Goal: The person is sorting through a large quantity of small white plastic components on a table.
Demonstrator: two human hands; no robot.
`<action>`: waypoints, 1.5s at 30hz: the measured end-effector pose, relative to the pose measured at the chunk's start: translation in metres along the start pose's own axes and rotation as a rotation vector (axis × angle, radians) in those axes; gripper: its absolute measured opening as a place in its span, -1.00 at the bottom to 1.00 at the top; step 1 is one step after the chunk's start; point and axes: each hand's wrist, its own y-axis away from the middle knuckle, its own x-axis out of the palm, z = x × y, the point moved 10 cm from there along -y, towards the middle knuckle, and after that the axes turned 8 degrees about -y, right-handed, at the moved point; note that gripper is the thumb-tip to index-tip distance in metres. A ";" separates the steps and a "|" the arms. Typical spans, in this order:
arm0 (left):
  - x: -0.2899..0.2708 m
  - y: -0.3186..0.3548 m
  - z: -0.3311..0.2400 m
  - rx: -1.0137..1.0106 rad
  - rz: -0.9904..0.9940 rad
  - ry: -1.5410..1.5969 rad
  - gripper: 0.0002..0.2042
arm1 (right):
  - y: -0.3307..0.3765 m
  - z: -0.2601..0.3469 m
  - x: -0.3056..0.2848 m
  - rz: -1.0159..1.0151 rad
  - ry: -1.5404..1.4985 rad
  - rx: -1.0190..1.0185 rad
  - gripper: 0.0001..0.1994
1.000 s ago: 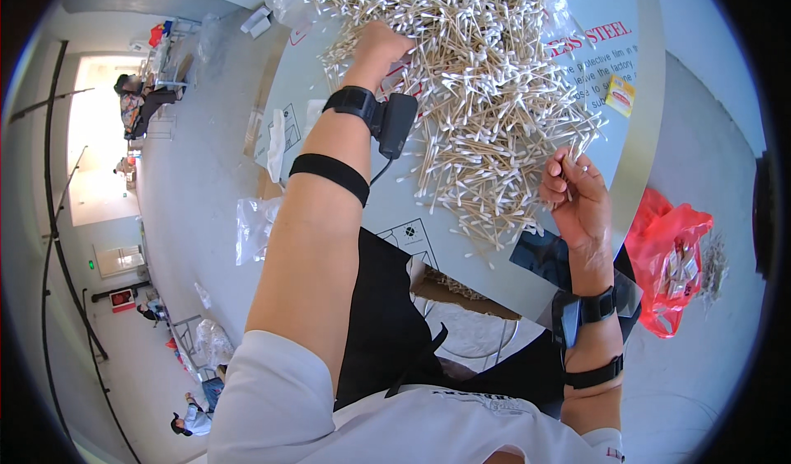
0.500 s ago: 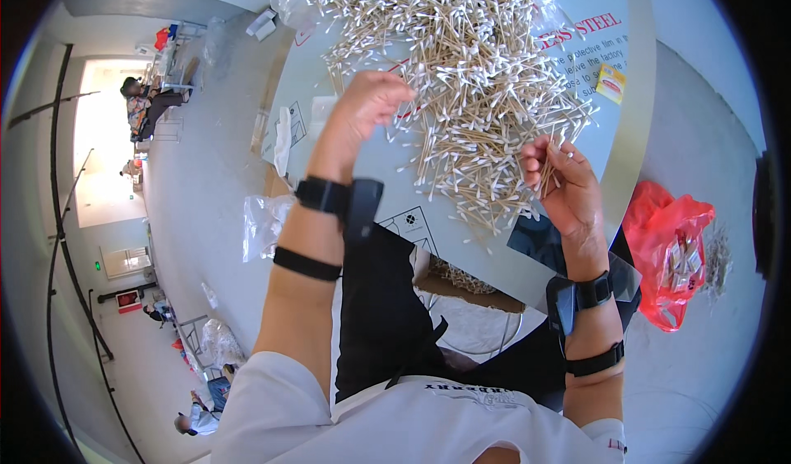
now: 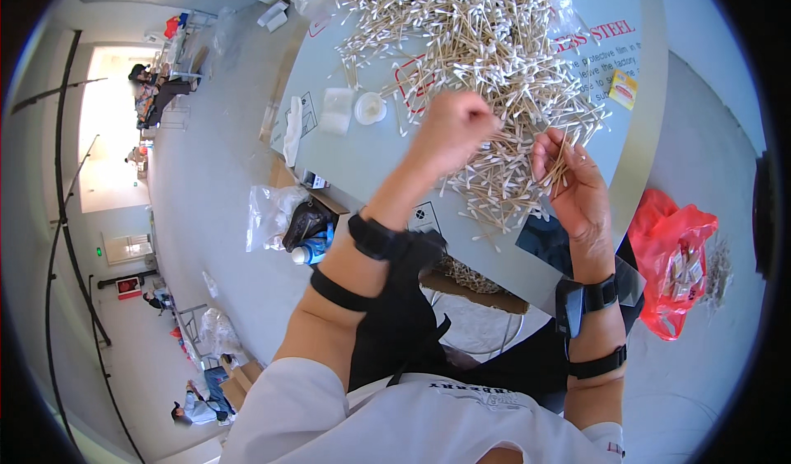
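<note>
Swabs with white tips lie in a loose pile (image 3: 486, 27) across the table (image 3: 350, 163), the bulk of it at eleven o'clock from the right hand (image 3: 574, 185); that hand, palm up with fingers curled, grips a small bunch of swabs (image 3: 562, 170) at the pile's near edge; the left hand (image 3: 453, 128), at ten o'clock from it, is over the pile's left border with fingers bent inward, though blur hides whether it pinches anything; at nine o'clock from the left hand sits a round white dish (image 3: 370, 108), a clear packet (image 3: 336, 111) just beyond; a yellow packet (image 3: 624, 90) lies at one o'clock from the right hand, a red plastic bag (image 3: 669, 254) at four, off the table.
</note>
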 end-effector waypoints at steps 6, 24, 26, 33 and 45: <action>-0.124 -0.033 0.097 -0.174 -0.213 -0.642 -0.74 | -0.001 -0.004 0.006 0.050 -0.064 0.039 -0.74; -0.133 0.045 0.154 -0.144 -0.186 -0.669 -0.54 | -0.002 -0.004 0.009 0.030 -0.003 0.021 -0.75; -0.136 0.040 0.142 -0.141 -0.229 -0.683 -0.54 | -0.002 -0.003 0.008 0.024 -0.001 0.017 -0.75; -0.106 -0.006 0.099 -0.046 -0.242 -0.842 -0.59 | -0.002 -0.004 0.009 0.032 -0.008 0.022 -0.74; -0.130 -0.069 0.121 -0.137 -0.315 -0.510 -0.65 | 0.000 0.000 0.008 0.057 -0.023 0.016 -0.73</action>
